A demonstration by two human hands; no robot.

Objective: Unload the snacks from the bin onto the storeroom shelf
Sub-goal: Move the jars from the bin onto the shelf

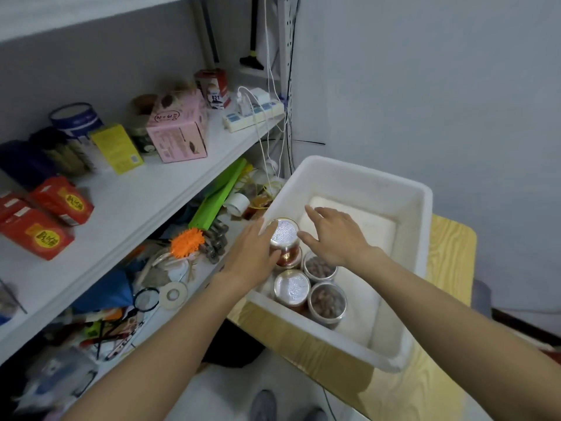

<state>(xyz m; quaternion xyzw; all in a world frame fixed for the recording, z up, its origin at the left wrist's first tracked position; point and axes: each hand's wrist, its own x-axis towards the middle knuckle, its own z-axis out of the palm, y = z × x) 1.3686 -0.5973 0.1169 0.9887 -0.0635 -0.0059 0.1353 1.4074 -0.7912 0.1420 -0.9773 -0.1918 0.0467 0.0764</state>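
The left hand (253,253) is wrapping its fingers and thumb round a round, foil-topped can with a red label (284,238), at the left wall of the white plastic bin (425,208). The right hand (337,235) is hovering just beside that can, fingers spread, gripping nothing. A second foil-topped can (292,287) and two clear jars of brown nuts (328,300) are standing in the bin's near corner, beside the white storeroom shelf (127,202).

Soft, even indoor light; glare whitens the lid of 1 can (284,234). Wide-angle distortion bows the shelf (136,202) edge; the lower-left corner blurs.
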